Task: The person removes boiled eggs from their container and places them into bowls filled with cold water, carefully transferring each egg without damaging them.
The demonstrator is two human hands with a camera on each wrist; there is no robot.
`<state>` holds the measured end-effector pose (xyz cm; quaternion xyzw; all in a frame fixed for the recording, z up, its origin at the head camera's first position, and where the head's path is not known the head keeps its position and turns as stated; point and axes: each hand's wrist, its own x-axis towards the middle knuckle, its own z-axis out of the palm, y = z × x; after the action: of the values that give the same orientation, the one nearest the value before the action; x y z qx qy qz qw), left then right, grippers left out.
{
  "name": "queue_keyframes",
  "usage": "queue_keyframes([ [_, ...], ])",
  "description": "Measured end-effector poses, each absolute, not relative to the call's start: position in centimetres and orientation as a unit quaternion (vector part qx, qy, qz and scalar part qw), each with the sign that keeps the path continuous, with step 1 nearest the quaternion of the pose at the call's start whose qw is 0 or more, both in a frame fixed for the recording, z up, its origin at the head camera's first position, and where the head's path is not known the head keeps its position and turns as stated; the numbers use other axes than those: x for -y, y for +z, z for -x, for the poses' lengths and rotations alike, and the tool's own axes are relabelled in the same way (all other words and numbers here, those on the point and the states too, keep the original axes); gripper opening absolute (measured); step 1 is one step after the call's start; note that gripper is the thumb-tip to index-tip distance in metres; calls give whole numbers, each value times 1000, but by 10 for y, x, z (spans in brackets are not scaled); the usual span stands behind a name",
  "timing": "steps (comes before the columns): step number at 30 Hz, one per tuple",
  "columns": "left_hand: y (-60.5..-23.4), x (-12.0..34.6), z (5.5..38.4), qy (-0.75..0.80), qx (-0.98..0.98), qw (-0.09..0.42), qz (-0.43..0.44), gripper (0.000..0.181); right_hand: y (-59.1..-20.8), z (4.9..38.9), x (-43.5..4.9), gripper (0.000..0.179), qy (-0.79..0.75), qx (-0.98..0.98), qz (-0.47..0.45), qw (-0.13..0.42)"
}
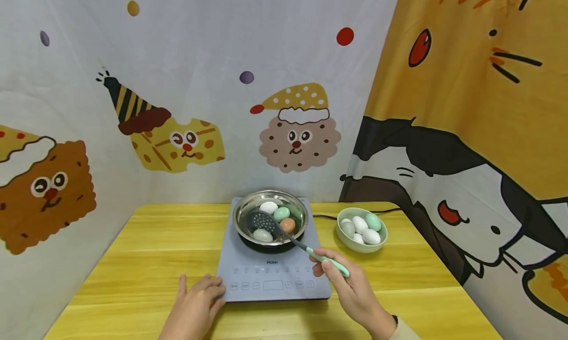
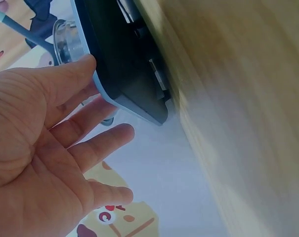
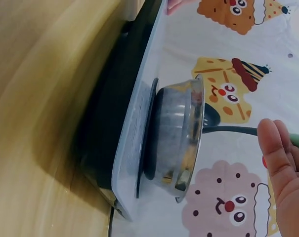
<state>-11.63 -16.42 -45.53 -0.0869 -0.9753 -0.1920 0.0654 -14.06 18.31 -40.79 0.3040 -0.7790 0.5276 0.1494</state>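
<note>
My right hand (image 1: 352, 290) grips the light green handle of a dark slotted spoon (image 1: 261, 221). The spoon's perforated head is inside a steel pot (image 1: 303, 224), among several eggs: a white egg (image 1: 268, 208), a green egg (image 1: 281, 213), a brown egg (image 1: 287, 225) and a pale grey-green egg (image 1: 263, 235). The pot stands on a grey induction cooktop (image 1: 239, 261). At the cooktop's front left corner, my left hand (image 1: 195, 303) rests with its fingers extended and loosely spread; in the left wrist view some fingertips (image 2: 87, 64) touch its edge.
To the right of the cooktop stands a pale green bowl (image 1: 361, 247) with several white and green eggs. A black cable (image 1: 325, 216) runs behind it. All this is on a wooden table (image 1: 133, 261), backed by a cartoon-printed cloth (image 1: 199, 73).
</note>
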Motion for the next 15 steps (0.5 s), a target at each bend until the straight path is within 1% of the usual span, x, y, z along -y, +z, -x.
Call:
queue_keyframes([
  [6,-457,165,116,-197,974,66,86,22,-409,137,-184,33,571,763,-272,134],
  [9,-457,165,116,-198,974,69,88,22,-407,139,-184,33,601,756,-230,117],
  [15,-456,164,117,-199,974,70,88,21,-403,145,-186,48,700,700,-115,78],
])
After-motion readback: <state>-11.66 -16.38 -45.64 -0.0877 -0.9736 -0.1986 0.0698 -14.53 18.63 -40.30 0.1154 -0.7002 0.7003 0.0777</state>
